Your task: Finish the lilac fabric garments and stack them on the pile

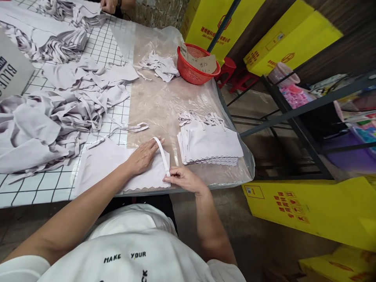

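Note:
A pale lilac garment piece [108, 160] with a scalloped lower edge lies flat at the table's front edge. My left hand [143, 156] rests on it, palm down with fingers stretched out. Across its fingertips loops a narrow white strap [161, 150]. My right hand [186, 179] pinches the strap's lower end against the garment's right edge, thumb and finger pressed together. Another thin strap [138, 127] extends from the garment's upper side. Just right of my hands sits a neat stack of matching pieces [211, 143], their straps gathered on top.
Loose lilac pieces [44, 125] heap on the left, with folded bundles [55, 39] behind. A red basket [198, 74] holding cardboard stands at the far right corner, beside a small cloth pile [160, 66]. Another person's hand [109, 5] shows across the table. Yellow boxes [305, 207] and a metal frame [308, 98] flank the right.

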Demonstrator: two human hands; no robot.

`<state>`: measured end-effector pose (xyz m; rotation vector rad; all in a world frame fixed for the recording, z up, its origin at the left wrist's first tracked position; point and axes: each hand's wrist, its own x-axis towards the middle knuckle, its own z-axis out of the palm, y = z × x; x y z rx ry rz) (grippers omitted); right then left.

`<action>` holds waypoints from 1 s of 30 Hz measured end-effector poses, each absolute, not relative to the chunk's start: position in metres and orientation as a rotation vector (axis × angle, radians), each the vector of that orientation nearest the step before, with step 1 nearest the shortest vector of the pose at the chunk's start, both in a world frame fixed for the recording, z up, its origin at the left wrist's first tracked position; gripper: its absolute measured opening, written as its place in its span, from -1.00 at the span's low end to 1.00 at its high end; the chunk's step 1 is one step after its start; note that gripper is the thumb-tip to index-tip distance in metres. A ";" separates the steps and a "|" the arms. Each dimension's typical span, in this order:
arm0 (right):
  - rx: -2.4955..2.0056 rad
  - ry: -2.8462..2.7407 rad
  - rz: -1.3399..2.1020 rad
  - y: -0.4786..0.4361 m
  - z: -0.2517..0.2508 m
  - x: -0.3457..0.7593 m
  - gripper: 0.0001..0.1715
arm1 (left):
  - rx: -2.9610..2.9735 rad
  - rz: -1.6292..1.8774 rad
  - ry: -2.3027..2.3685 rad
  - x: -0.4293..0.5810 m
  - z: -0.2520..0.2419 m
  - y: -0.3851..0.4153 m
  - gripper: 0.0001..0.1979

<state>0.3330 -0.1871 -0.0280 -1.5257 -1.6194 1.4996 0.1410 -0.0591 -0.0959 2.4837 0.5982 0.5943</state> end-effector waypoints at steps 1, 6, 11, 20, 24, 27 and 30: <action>-1.514 -1.624 1.506 -0.190 -0.026 0.334 -0.55 | 2.484 0.600 0.596 0.141 -0.096 -0.059 -0.30; -1.376 -1.595 1.482 -0.186 -0.023 0.335 -0.55 | 2.479 0.645 0.592 0.141 -0.097 -0.059 -0.27; -1.387 -1.369 1.553 -0.180 -0.031 0.333 -0.56 | 2.474 0.640 0.607 0.141 -0.097 -0.060 -0.21; -1.484 -1.133 1.671 -0.195 -0.040 0.337 -0.56 | 2.477 0.622 0.630 0.141 -0.097 -0.058 -0.23; -1.449 -1.126 1.694 -0.198 -0.040 0.340 -0.57 | 2.472 0.614 0.649 0.144 -0.093 -0.059 -0.35; -1.426 -1.099 1.555 -0.185 -0.039 0.339 -0.57 | 2.412 0.615 0.603 0.144 -0.082 -0.058 -0.51; -1.392 -1.004 1.330 -0.156 -0.041 0.330 -0.55 | 2.313 0.616 0.591 0.138 -0.069 -0.054 -0.62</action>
